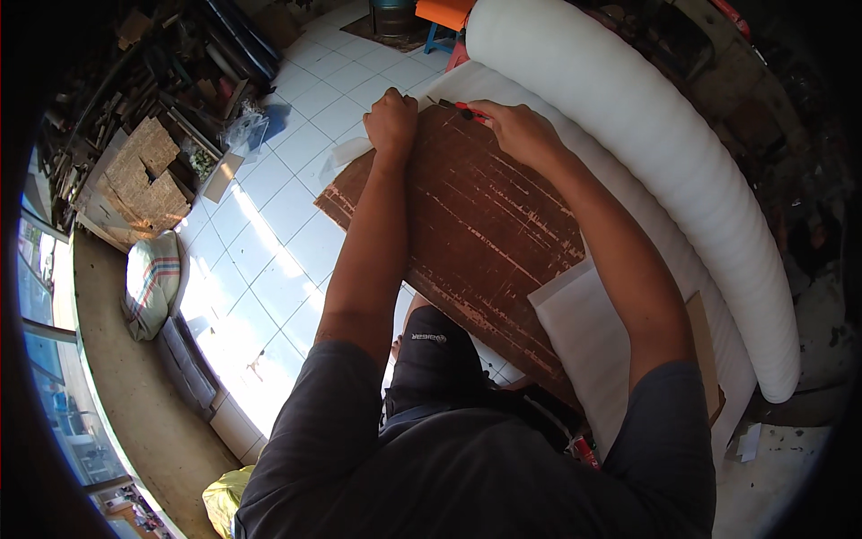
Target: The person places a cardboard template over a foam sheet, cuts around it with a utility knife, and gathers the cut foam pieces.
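Note:
At the far edge of a worn brown board (489, 216), my left hand (392, 123) is closed on the edge of a white foam sheet (458, 83), its fingertips mostly hidden. Just to the right, my right hand (521, 133) grips a red utility knife (470, 112). The knife's thin blade points left, toward my left hand, over the board's far edge. Foam lies beneath the board and shows along its far and right sides. A loose flap of foam (584, 332) overlaps the board's near right part.
A thick white foam roll (646, 153) curves along the right. Scrap wood and a broken particle board (135, 184) are piled at the far left, above a striped sack (153, 283). White floor tiles (296, 211) lie left of the board. A blue stool (437, 40) stands at the back.

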`<state>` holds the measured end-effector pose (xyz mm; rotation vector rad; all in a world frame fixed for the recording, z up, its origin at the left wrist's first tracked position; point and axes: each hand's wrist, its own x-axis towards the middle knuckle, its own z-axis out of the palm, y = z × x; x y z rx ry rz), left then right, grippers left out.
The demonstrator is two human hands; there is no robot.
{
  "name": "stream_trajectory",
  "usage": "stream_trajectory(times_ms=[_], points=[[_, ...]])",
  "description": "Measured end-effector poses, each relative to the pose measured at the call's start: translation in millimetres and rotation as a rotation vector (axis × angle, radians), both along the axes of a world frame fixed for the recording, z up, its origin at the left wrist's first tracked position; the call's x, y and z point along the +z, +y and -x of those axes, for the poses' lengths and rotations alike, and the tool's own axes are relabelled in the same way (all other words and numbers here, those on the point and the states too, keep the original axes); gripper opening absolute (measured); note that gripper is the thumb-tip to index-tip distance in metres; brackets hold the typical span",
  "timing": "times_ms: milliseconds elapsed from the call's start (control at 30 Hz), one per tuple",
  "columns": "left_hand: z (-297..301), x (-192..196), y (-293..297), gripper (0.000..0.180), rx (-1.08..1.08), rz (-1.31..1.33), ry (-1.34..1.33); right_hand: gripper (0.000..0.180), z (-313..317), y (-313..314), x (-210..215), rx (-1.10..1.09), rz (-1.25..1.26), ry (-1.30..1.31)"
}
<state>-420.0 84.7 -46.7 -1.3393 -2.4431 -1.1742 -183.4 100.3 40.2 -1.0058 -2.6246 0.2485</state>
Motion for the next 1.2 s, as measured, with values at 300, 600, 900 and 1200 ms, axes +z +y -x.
stream_trajectory(times_ms=[300,600,900,1200], points=[[-1,7,-4,0.026,-0.031,0.002,-0.008,0.034,-26,-6,1,-0.024,0.021,-0.002],[1,7,-10,0.027,-0.007,0.003,0.014,0.026,-48,-9,3,-0.076,0.114,0.223],[3,4,-2,0.023,0.038,-0.138,0.017,0.029,-90,28,-57,-0.233,0.505,0.605],[8,12,-9,0.023,0.11,-0.514,0.08,0.025,-96,21,-52,-0.115,0.569,0.616]])
